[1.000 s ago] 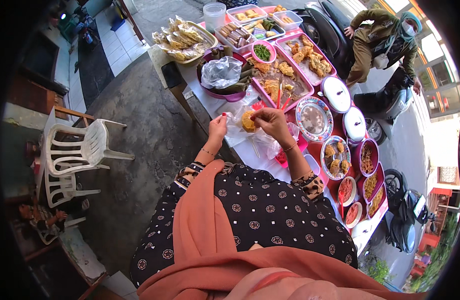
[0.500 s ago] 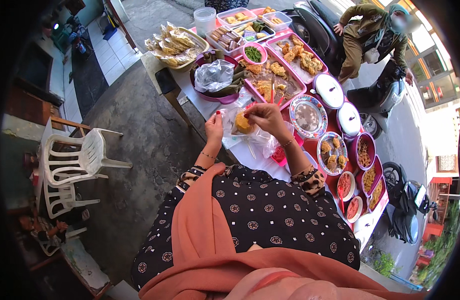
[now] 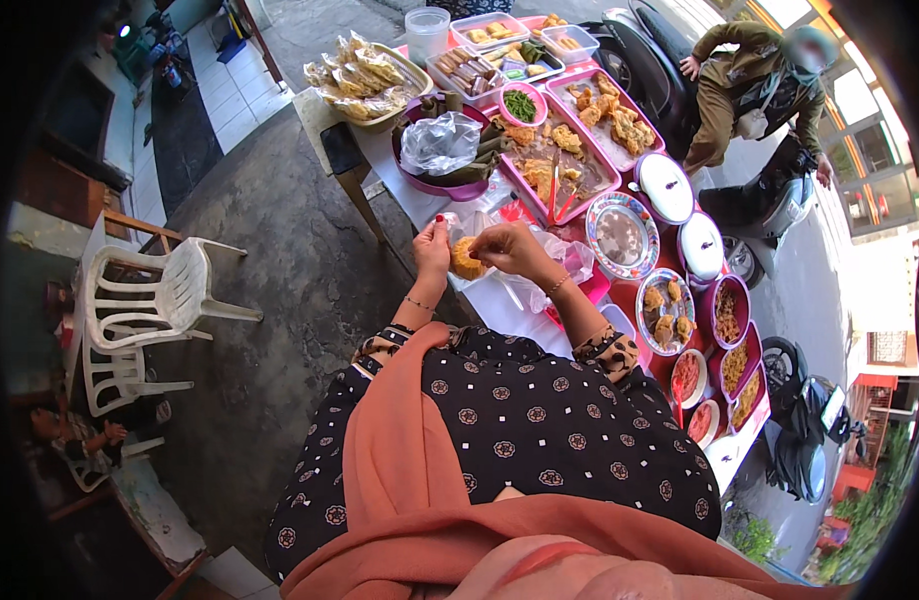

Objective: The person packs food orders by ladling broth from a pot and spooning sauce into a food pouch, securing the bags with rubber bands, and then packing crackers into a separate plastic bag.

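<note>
A small clear plastic bag (image 3: 467,258) with golden-yellow food in it hangs between my hands, above the near edge of the table. My left hand (image 3: 433,248) is closed, pinching the bag's left side between thumb and fingers. The bent fingers of my right hand (image 3: 518,249) are closed at the bag's right side; their tips are partly hidden. Beneath and beside my right hand lie crumpled thin plastic bags (image 3: 574,258). Just beyond is a pink tray (image 3: 612,188) of fried food, with red-handled tongs (image 3: 554,190) lying in it.
A purple basin (image 3: 468,190) with leaf-wrapped food and a basket (image 3: 417,72) of bagged snacks stand at the far left. Patterned plates (image 3: 648,213), lidded pots (image 3: 666,188) and sauce bowls (image 3: 696,366) line the right. A person (image 3: 740,90) sits by motorbikes; plastic chairs (image 3: 185,290) stand left.
My left hand has shifted slightly right, and my right hand has moved lower and a little left, closer to it. The food bag sits lower and further left between them.
</note>
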The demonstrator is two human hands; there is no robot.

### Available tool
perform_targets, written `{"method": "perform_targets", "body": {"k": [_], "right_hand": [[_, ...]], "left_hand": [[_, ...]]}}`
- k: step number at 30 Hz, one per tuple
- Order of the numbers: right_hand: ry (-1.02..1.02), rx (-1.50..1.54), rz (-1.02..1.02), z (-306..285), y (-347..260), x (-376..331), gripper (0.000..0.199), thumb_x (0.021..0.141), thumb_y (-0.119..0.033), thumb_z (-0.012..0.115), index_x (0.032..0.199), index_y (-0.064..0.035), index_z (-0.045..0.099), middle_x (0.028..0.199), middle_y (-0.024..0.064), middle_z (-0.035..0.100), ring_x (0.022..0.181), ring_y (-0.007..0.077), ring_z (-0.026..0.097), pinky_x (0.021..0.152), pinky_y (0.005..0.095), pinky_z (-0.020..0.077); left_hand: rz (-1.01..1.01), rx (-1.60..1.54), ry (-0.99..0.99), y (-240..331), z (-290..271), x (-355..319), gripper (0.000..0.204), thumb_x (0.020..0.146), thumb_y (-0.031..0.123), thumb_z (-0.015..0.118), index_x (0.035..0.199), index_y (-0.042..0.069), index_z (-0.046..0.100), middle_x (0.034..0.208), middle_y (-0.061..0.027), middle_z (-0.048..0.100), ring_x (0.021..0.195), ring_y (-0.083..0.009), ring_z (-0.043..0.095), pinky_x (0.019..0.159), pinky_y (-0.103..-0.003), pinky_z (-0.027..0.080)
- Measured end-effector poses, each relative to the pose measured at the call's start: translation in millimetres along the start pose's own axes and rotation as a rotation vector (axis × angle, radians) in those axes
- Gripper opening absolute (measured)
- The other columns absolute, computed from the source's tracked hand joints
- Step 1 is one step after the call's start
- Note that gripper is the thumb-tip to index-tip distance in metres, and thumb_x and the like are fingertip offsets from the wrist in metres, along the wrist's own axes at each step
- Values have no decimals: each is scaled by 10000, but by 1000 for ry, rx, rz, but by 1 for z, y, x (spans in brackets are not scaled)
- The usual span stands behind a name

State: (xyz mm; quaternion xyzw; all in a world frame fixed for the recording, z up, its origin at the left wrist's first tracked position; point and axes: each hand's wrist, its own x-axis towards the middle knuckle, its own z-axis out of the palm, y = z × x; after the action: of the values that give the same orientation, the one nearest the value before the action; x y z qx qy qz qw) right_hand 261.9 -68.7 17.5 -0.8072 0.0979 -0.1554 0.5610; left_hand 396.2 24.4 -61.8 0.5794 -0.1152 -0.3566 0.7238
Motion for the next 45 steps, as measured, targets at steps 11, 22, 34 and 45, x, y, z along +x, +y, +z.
{"method": "perform_targets", "body": {"k": [11,22,34,45], "right_hand": [[63,-163,-155,-15,7,35,73,726,15,621,778,-16,662,720,94,660,641,172,636,604,277,500],[-147,-386,-244,0,15,25,32,713,-33,651,739,-28,633,659,112,623,591,264,618,563,338,485],[179,-421,-36,23,74,20,410,686,-111,714,1067,-96,565,1021,114,588,974,264,569,782,329,449],[-139,-1370,356,-47,55,-42,434,733,-496,629,951,-125,687,1089,126,539,1041,293,514,1006,567,202]], "left_hand": [[-100,-92,24,13,4,-5,315,936,289,507,672,118,496,545,51,421,454,-48,384,432,-213,312],[-117,-162,-81,8,-2,-10,284,944,309,490,900,74,643,556,72,439,490,-12,372,454,-172,262],[-112,61,-151,33,6,5,246,935,230,512,946,34,661,586,82,451,494,-18,360,466,-188,282],[-43,80,-170,67,29,15,249,933,231,524,1060,53,642,592,61,457,509,-21,376,474,-175,304]]}}
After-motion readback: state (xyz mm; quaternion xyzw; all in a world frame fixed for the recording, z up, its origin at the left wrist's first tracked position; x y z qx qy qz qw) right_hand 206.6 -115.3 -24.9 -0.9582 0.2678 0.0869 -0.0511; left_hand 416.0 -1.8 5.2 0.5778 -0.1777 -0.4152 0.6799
